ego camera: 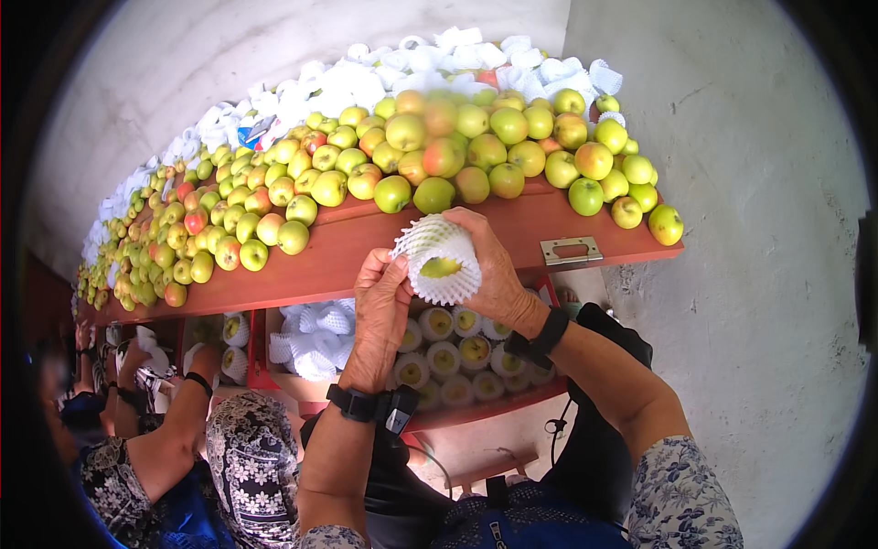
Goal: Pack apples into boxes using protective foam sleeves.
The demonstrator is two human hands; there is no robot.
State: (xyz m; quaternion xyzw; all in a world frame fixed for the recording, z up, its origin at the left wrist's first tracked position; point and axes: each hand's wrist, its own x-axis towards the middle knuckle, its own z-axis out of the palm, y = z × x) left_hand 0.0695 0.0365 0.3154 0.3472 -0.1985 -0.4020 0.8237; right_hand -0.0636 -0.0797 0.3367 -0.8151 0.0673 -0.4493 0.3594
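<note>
Between my two hands is a green-yellow apple [439,267] inside a white foam net sleeve [456,287], its near end showing through the sleeve's round opening. My right hand [495,271] wraps around the sleeve's right side, the fingertips partly hidden behind it. On the left, my left hand [384,295] pinches the sleeve's edge between thumb and fingers. Just beyond my hands, loose apples [433,195] in green, yellow and red lie heaped on a reddish-brown wooden board [494,226]. Below my hands, a red box [494,410] holds several sleeved apples [443,359].
White foam sleeves [343,86] are piled along the wall behind the apples. More sleeves [315,336] fill a box at lower left. A metal plate [571,251] is fixed at the board's right edge. To the left, another person's hand [204,360] is near sleeved apples [235,329].
</note>
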